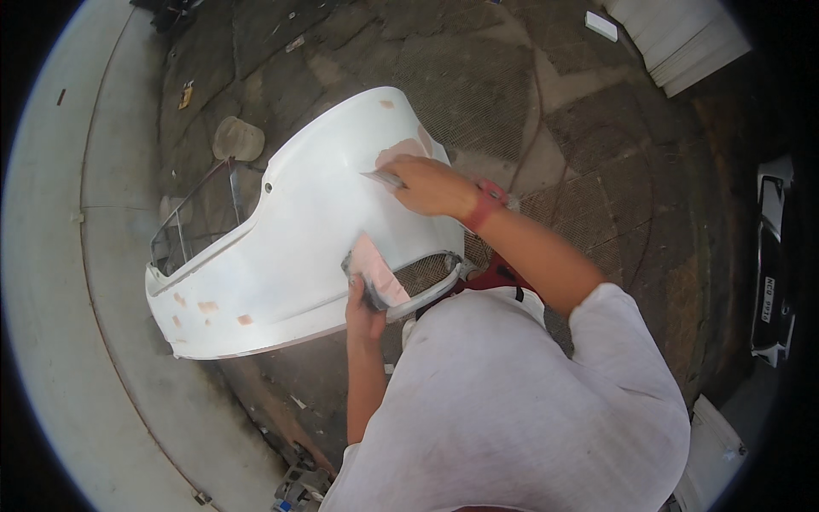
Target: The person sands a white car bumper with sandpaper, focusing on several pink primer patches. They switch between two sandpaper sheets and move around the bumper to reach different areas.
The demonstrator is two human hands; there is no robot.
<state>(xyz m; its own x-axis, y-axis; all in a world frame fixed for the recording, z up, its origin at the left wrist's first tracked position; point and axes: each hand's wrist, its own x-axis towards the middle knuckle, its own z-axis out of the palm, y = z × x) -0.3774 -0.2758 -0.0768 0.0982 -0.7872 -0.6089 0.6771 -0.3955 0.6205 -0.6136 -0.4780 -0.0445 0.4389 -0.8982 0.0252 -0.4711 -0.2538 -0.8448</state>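
A white car bumper [316, 196] lies across in front of me, raised on a metal-framed stand [181, 235]. My right hand [431, 186] is closed around a flat putty knife [384, 178]. Its blade is at the bumper's face, just below a pink filler patch [397, 152]. In my left hand [365, 317] is a flat mixing board [375, 271] spread with pink filler, held tilted over the bumper's near edge beside a mesh-like opening. Smaller tan patches [207, 306] dot the bumper's left end.
A whitish bucket [238, 139] stands beyond the bumper. To the left runs a pale wall [51, 222]. A dark car panel with a plate [772, 264] is at the far right, and white corrugated sheeting [682, 38] at the upper right. The floor [341, 51] is cracked paving.
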